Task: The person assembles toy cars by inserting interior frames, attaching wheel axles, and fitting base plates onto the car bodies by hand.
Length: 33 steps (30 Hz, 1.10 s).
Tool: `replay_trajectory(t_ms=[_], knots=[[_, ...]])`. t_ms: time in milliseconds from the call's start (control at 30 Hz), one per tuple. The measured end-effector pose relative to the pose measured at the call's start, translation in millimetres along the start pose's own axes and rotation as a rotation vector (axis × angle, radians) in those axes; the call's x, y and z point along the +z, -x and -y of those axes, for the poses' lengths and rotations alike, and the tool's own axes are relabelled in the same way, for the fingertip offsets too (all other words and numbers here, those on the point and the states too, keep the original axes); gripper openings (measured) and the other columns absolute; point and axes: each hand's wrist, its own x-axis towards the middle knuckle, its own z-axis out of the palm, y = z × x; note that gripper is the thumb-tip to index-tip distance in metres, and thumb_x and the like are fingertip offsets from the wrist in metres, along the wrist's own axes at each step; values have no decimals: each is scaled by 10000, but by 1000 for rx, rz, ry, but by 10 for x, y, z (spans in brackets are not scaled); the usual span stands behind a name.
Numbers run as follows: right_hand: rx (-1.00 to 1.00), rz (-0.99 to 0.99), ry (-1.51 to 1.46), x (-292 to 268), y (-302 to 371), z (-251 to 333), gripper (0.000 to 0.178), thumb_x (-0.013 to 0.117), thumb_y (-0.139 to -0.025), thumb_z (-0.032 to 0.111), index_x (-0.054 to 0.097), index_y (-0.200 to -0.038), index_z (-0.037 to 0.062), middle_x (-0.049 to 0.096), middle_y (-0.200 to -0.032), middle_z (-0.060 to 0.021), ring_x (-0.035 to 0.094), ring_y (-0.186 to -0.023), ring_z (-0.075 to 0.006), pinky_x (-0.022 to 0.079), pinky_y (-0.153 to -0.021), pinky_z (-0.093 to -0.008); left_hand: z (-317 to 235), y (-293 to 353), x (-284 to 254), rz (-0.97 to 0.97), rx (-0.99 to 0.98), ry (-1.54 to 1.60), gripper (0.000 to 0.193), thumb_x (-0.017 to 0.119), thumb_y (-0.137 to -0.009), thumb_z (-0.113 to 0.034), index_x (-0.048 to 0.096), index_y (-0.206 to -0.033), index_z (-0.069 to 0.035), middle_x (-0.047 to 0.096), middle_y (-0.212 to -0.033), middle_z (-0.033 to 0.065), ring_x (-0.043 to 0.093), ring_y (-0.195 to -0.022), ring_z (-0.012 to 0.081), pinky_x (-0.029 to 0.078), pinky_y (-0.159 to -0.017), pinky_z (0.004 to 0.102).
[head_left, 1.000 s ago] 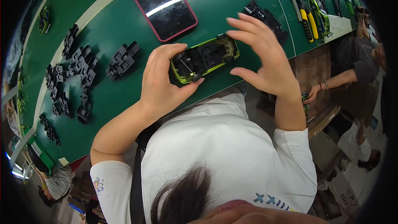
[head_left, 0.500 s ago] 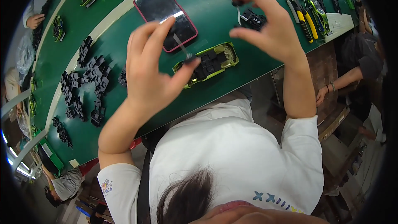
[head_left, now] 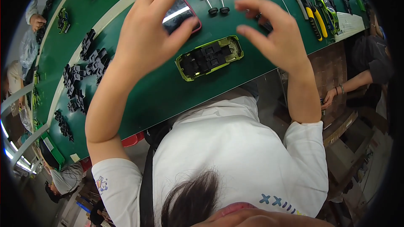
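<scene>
The grip of the left hand (head_left: 147, 29) is standing open above the phone (head_left: 178, 13), thumb and fingers parting around nothing. The right hand (head_left: 275, 35) is curving open too, fingers and thumb apart, just beside a black part (head_left: 264, 23) on the desk (head_left: 160, 101); whether a fingertip is touching that part is hard to tell.

The toy car body (head_left: 209, 58) is lying upside down on the desk, between the two hands and nearer the person, with neither hand touching it. It is looking part-assembled: a black inner piece (head_left: 215, 56) is sitting inside the shell, while the underside is lying open and no wheels are showing on it. Two wheel pairs, the left one (head_left: 208, 2) and the right one (head_left: 221, 1), are resting loose beyond the body, side by side and apart from each other.

The shell is showing a glossy lime edge, seemingly plastic, with rounded corners and an olive-coloured patch at its right end. The inner piece is looking matt and boxy. Each wheel pair is joining two round black wheels by a thin, shiny, straight rod. At left, jagged black parts (head_left: 75, 77) are lying in a heap; at right, pliers (head_left: 312, 20) are showing smooth yellow-and-black handles.
</scene>
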Motion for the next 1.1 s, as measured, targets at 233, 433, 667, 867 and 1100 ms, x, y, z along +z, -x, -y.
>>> replay_trajectory(t_ms=[233, 433, 667, 867, 1100], knots=[[-171, 163, 123, 217, 286, 48, 418, 723, -671, -3, 633, -1076, 44, 657, -956, -70, 604, -916, -254, 480, -836, -364, -382, 772, 128, 165, -211, 70, 906, 900, -570, -297, 485, -1330, -29, 546, -1209, 154, 619, -981, 311, 536, -748, 359], [-212, 176, 229, 217, 216, 89, 437, 715, -650, -23, 632, -1073, 50, 640, -867, -69, 607, -898, -238, 472, -814, -352, -342, 873, 401, 61, -271, 211, 689, 859, -639, -100, 547, -1246, -13, 601, -1035, 108, 629, -813, 214, 531, -620, 282], [-222, 154, -76, 118, 161, -87, 404, 750, -632, -51, 643, -1013, 32, 661, -886, -73, 626, -856, -264, 512, -737, -347, -290, 858, 373, 75, -311, 301, 603, 834, -653, -126, 569, -1177, 7, 577, -982, 121, 620, -846, 286, 529, -682, 347], [-174, -43, -166, -82, 223, -84, 367, 773, -638, -46, 650, -976, 27, 684, -932, -83, 631, -879, -265, 514, -774, -319, -227, 872, 428, -15, -238, 287, 644, 838, -651, -118, 562, -1222, -6, 586, -1005, 124, 620, -812, 268, 527, -651, 333], [328, -541, 229, -643, 253, -842, 275, 755, -772, 110, 639, -1007, 27, 686, -921, -66, 649, -807, -160, 514, -757, -290, -243, 904, 382, 51, -291, 320, 708, 851, -628, -87, 550, -1264, -19, 600, -990, 106, 603, -752, 206, 502, -597, 285]])
